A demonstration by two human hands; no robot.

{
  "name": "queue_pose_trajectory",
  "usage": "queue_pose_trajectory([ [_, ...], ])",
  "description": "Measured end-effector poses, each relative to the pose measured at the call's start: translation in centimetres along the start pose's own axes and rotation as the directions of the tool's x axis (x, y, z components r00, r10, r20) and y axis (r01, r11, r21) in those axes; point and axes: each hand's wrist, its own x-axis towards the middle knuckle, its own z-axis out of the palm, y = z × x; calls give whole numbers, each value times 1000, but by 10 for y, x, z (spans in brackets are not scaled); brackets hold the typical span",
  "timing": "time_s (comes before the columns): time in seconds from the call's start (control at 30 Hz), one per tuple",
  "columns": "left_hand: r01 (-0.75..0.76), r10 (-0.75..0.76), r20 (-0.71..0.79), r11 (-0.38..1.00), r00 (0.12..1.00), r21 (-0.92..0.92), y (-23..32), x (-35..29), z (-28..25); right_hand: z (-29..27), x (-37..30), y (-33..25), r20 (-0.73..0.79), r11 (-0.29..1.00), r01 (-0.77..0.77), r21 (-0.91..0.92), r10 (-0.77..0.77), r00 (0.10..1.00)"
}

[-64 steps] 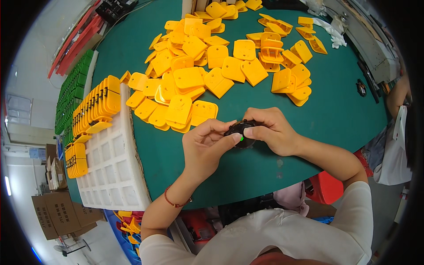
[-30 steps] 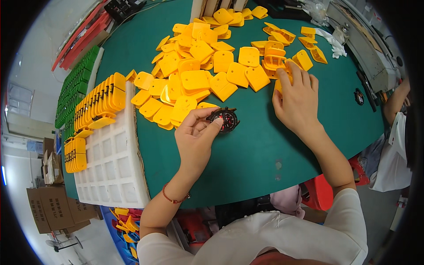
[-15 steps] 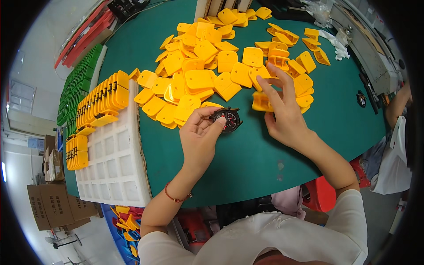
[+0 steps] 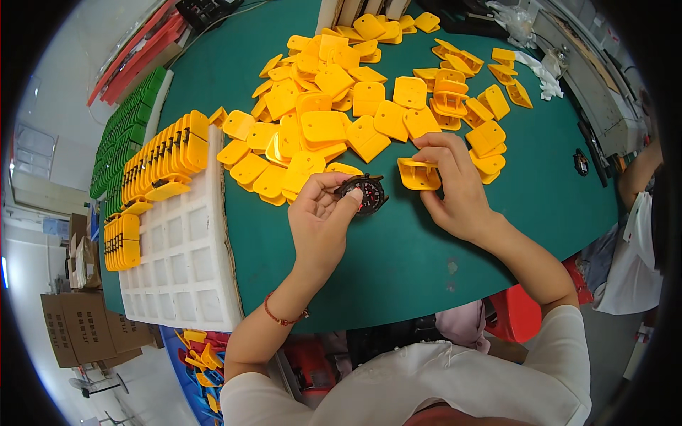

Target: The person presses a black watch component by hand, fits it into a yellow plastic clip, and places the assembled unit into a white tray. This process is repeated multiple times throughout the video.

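"In the head view, what is the left hand (image 4: 321, 215) doing?"

"Its grip is clamped on a round black watch head (image 4: 366, 195) with a dark dial and red marks. The thumb lies over the dial's near-left part, and the watch is above the green, smooth tabletop (image 4: 369, 277)."

"And the right hand (image 4: 457, 186)?"

"That grip is closed around a yellow, folded plastic holder (image 4: 417, 173), fingers above and thumb below. The holder's open side faces the person, just right of the watch and apart from it."

"What lies beyond them?"

"A loose heap of yellow plastic holders with rounded corners (image 4: 322, 128), many overlapping. Some more sit close behind the right hand."

"And on the left?"

"A white foam tray with square compartments (image 4: 181, 248). A row of yellow holders carrying black parts (image 4: 192, 150) stands along its far left side, with green plastic holders in rows (image 4: 128, 121) beyond."

"Anything on the wrist?"

"A thin red bracelet (image 4: 283, 321), on the left one."
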Motion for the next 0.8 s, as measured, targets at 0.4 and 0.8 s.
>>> queue_pose_trajectory([
  [0.4,21,-28,-70,995,997,-95,0,5,3,1,1,-2,99,763,-375,527,383,918],
  [0.8,33,-39,-57,995,998,-95,-3,5,0,-2,0,6,203,442,-466,766,522,828],
])
